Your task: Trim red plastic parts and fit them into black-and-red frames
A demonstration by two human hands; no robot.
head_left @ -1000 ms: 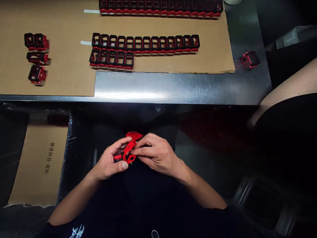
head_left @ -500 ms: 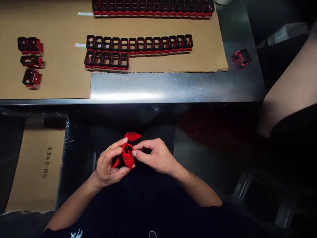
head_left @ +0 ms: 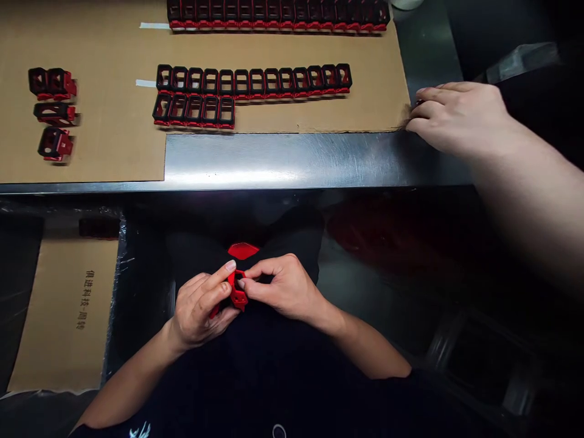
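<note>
Both my hands work over my lap, below the table edge. My left hand (head_left: 201, 307) is closed around a small red plastic part (head_left: 237, 291), and my right hand (head_left: 285, 289) pinches the same part from the right with thumb and forefinger. A second red piece (head_left: 243, 250) lies on my dark clothing just above the hands. On the cardboard sheet (head_left: 114, 140) stand rows of black-and-red frame parts (head_left: 253, 80), a shorter row (head_left: 194, 109) in front of them, and another long row (head_left: 278, 13) at the far edge.
Another person's hand (head_left: 456, 115) rests at the right end of the steel table (head_left: 292, 161), covering the spot by the cardboard's corner. Three loose black-and-red parts (head_left: 52, 112) sit at the left. A cardboard box (head_left: 64, 316) stands on the floor at lower left.
The other person's arm swung in from the right and its hand came down over the loose part on the table. My hands turned the red part and closed more tightly on it.
</note>
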